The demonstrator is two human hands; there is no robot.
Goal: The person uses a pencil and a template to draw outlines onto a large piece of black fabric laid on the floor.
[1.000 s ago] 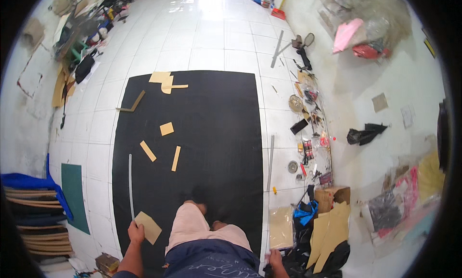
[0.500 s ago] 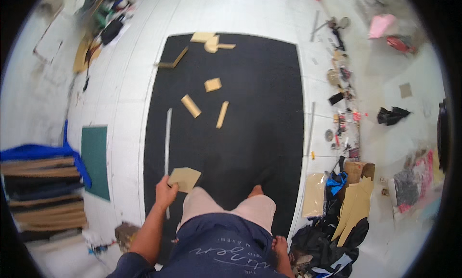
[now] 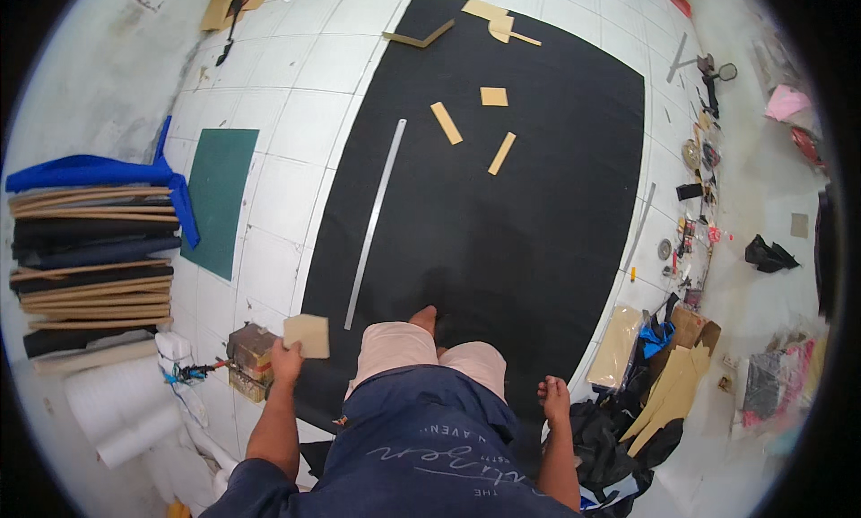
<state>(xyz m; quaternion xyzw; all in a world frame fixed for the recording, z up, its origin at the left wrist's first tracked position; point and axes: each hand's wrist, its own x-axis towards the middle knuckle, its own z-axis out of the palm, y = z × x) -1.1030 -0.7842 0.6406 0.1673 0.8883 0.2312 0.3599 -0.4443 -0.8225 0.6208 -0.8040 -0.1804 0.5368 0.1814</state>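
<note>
My left hand [image 3: 286,363] grips a flat tan cardboard pattern piece [image 3: 308,336] by its edge, held out beside my left thigh. Below me spreads a large black sheet of material [image 3: 502,249]. Nearest the card on that sheet lies a long metal ruler [image 3: 375,226], flat and slanted. Farther off are a small square card piece [image 3: 493,96] and two narrow card strips, a left strip [image 3: 446,122] and a right strip [image 3: 501,154]. My right hand [image 3: 555,400] hangs by my right hip, fingers loosely curled and apart, with nothing visible in it.
More card pieces [image 3: 499,26] and a bent strip [image 3: 420,35] lie at the sheet's far end. Left are a green cutting mat [image 3: 218,200], stacked material rolls [image 3: 94,258] and a box [image 3: 254,352]. Tools, a plastic-wrapped packet [image 3: 615,347] and dark bags [image 3: 592,437] line the right.
My left hand has swung left, away from the ruler, with the card piece in it. My right hand has come forward into fuller view. The whole view has turned.
</note>
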